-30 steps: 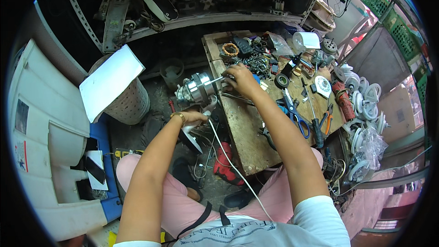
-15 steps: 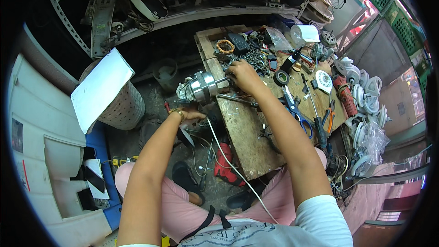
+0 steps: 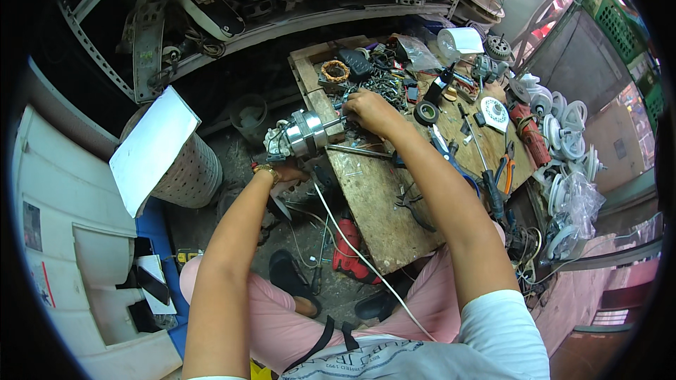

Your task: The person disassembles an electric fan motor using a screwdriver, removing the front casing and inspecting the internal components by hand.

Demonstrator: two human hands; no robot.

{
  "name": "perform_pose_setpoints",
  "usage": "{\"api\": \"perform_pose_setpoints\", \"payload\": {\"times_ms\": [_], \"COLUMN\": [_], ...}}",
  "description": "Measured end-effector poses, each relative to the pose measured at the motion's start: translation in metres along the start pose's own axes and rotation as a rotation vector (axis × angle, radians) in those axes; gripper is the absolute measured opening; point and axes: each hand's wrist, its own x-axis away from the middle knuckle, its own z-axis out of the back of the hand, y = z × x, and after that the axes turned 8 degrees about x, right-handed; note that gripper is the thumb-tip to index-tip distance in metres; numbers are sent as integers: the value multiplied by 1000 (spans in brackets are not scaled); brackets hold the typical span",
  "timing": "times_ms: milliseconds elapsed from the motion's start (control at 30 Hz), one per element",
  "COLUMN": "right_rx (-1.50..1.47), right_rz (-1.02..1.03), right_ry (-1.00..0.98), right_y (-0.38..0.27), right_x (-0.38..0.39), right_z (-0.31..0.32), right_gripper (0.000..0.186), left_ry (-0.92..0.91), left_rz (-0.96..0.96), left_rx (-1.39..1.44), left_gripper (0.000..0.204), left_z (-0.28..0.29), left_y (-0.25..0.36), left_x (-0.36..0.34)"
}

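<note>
A silver cylindrical electric motor with a dark band and pale wired end lies sideways at the near-left edge of the wooden bench. My right hand is closed around the end of its shaft, fingertips pinched together. Beneath the motor's wired end is my left hand, with a gold watch at the wrist. Shadow hides most of those fingers. By that wrist, a small red handle shows; whether I hold it is unclear. A white cord runs from near the left fingers across my lap.
On the bench are loose screws, black tape, scissors, a long screwdriver, orange-handled pliers and a red grinder. A red power tool stands below. Left sits a paper-topped basket.
The whole view has shifted slightly left. My left hand has drawn back a little under the motor, its fingers now more shadowed. My right hand keeps hold of the shaft.
</note>
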Motion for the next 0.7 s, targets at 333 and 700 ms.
{"api": "perform_pose_setpoints", "payload": {"times_ms": [333,700], "right_rx": [82,56], "right_rz": [1,-224], "right_ry": [-6,138], "right_y": [5,-6], "right_x": [10,47], "right_z": [0,46], "right_gripper": [20,29], "left_ry": [-116,-115], "left_rz": [23,146], "left_rx": [163,154], "left_gripper": [49,53], "left_z": [17,14], "left_y": [7,22], "left_x": [4,10]}}
